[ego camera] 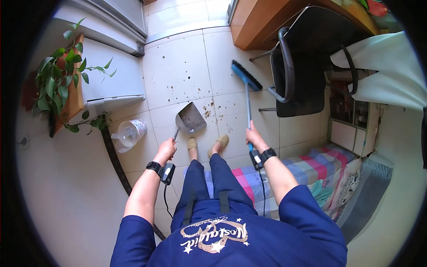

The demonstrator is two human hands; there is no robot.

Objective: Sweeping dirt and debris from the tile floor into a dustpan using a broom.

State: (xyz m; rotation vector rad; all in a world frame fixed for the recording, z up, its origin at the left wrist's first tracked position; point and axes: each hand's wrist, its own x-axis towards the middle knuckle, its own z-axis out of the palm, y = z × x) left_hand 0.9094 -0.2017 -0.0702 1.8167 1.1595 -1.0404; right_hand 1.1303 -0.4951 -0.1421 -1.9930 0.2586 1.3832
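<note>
My left hand (166, 150) is closed around the handle of a metal dustpan (192, 117), whose pan rests on the tiled floor just beyond my feet. In my right hand (256, 137) is the handle of a blue broom (245, 77) with black bristles; its head lies to the right, near the chair legs. Crumbs and small bits of debris (208, 113) are scattered over the tiles, thickest just right of the dustpan. More dark specks lie farther off. Whether the dustpan holds any dirt, I cannot tell.
A black chair (300, 80) stands at the right by a wooden desk (257, 23). To the left are a lined waste bin (131, 131), a white cabinet (110, 70) and a trailing potted plant (55, 76). A bed with a checked cover (293, 172) lies behind me at the right.
</note>
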